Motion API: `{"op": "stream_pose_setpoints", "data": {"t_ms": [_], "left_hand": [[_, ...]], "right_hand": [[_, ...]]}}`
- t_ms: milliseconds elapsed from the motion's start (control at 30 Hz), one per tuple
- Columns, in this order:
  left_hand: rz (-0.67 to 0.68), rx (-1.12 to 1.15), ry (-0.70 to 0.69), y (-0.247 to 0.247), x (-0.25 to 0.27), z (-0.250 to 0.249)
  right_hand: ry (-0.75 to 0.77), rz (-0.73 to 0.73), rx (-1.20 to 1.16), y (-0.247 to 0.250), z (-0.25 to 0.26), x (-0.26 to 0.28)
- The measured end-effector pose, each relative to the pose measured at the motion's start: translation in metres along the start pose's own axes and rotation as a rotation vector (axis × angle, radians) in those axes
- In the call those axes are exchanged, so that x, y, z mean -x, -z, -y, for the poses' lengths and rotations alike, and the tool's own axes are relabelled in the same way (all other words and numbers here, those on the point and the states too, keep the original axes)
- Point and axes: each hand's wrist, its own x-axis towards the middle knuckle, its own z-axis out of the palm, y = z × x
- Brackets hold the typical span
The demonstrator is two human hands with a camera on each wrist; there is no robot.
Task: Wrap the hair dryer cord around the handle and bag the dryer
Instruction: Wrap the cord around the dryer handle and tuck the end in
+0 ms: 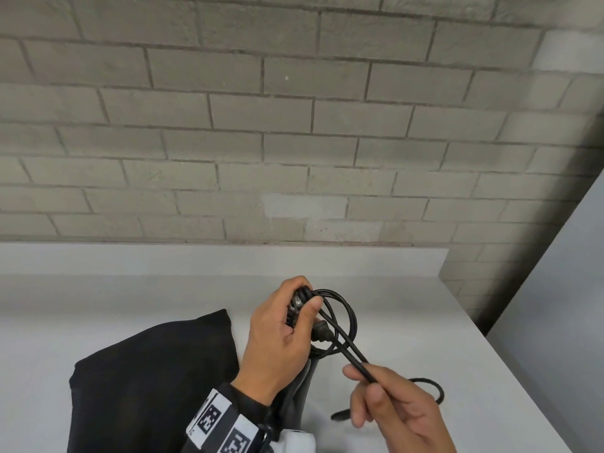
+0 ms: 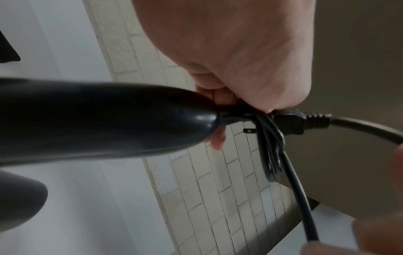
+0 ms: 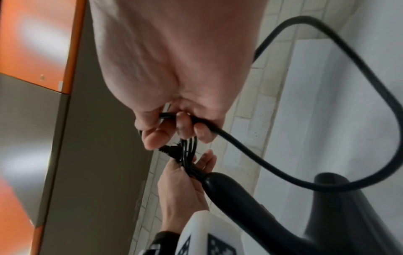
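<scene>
The black hair dryer (image 1: pixel 299 390) hangs with its handle (image 2: pixel 98 120) end up in my left hand (image 1: pixel 304 308), which grips the handle tip together with several cord loops (image 1: pixel 344 317). The plug (image 2: pixel 292 122) lies against that bundle, beside my left thumb. My right hand (image 1: pixel 362 377) pinches a doubled stretch of the black cord (image 3: pixel 327 89) just right of and below the loops. From this pinch a slack loop trails to the right (image 1: pixel 438 390) over the table. A black cloth bag (image 1: pixel 153 380) lies flat on the table to the left, under my left forearm.
The white table (image 1: pixel 425 308) ends at a grey brick wall (image 1: pixel 294 125) behind and at an edge on the right. A pale panel (image 1: pixel 555 289) stands to the right of the table. Orange and grey surfaces (image 3: pixel 32 43) show in the right wrist view.
</scene>
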Motion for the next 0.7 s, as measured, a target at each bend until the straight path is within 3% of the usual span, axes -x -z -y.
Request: {"op": "stream_pose_setpoints", "data": {"t_ms": [133,267,533,600,700], "left_hand": [[-0.002,0.142,0.107,0.004,-0.003,-0.003],[-0.060,0.164,0.193,0.017,-0.009,0.002],[-0.051,0.098,0.105,0.015,-0.002,0.002],[-0.045,0.068,0.081,0.014,-0.002,0.002],[-0.039,0.039,0.070,0.011,0.000,0.001]], "right_hand": [[0.104,0.085,0.011,0.005,0.003,0.005],[0.095,-0.048,0.027,0.019,-0.003,0.016],[-0.033,-0.155,0.754,0.035,-0.040,0.030],[0.051,-0.123,0.830,0.034,-0.041,0.027],[0.336,-0.205,0.803,0.018,-0.022,0.014]]}}
